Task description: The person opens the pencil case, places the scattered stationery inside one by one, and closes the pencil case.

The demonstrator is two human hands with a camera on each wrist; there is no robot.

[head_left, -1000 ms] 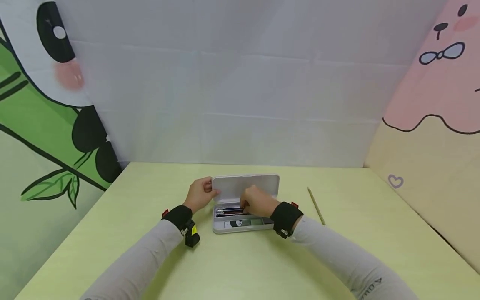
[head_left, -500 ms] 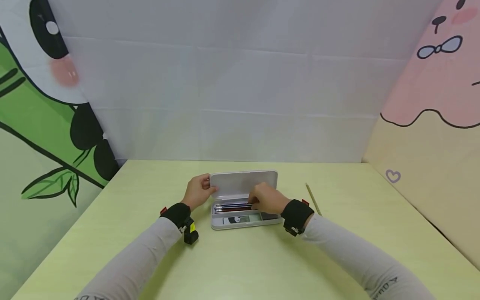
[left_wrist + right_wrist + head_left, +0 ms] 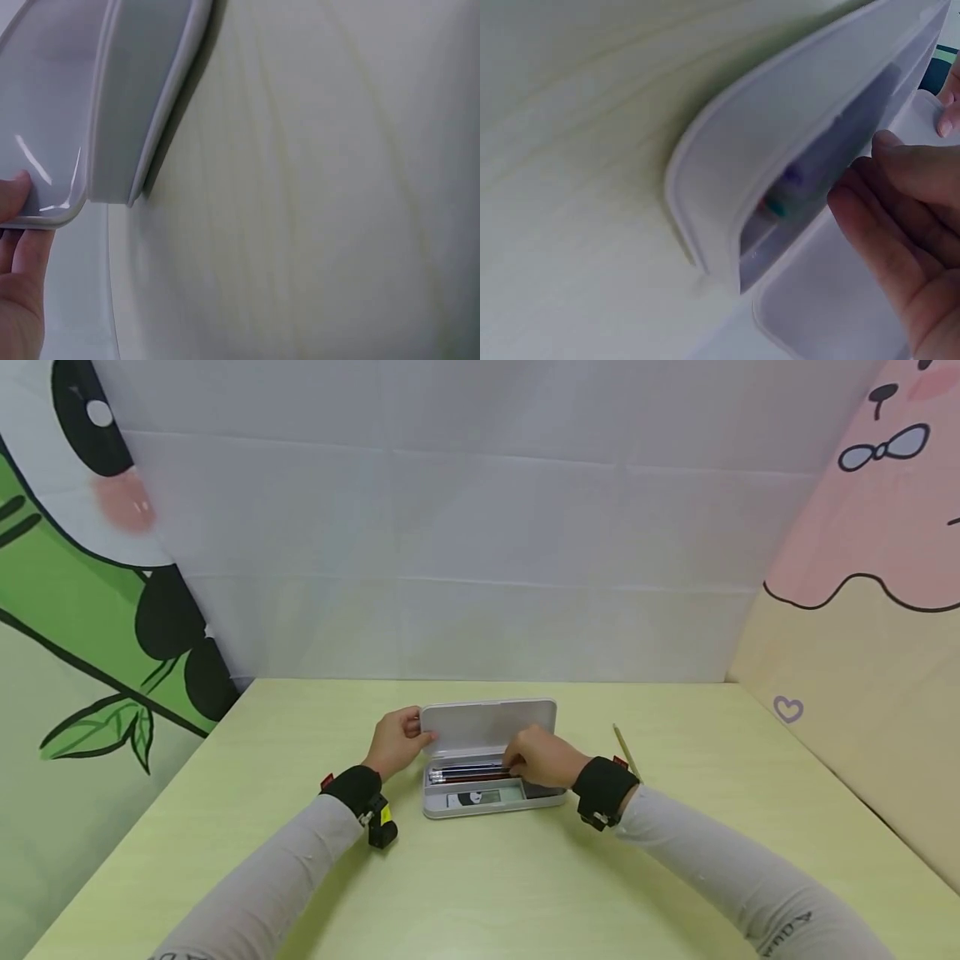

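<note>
A light grey pencil case (image 3: 495,812) lies with its lid (image 3: 480,727) raised, near the middle of the table. My left hand (image 3: 395,743) pinches the lid's left edge, thumb inside and fingers behind; the left wrist view shows this grip on the lid (image 3: 52,90). Several pencils (image 3: 461,772) lie in the case's rear compartment. Over their right end is my right hand (image 3: 543,757), fingers bent down. In the right wrist view, the thumb and fingers of my right hand (image 3: 900,217) stand slightly apart at the case opening, with nothing visible between them.
A single yellowish pencil (image 3: 626,748) lies on the table right of the case, partly behind the right wrist. A card with a black-and-white picture (image 3: 472,797) is in the case's front compartment. A white sheet (image 3: 480,568) hangs behind the table.
My right hand has slid right along the pencils, uncovering more of them and the card. The left hand has kept its hold on the lid. The head view has tilted slightly.
</note>
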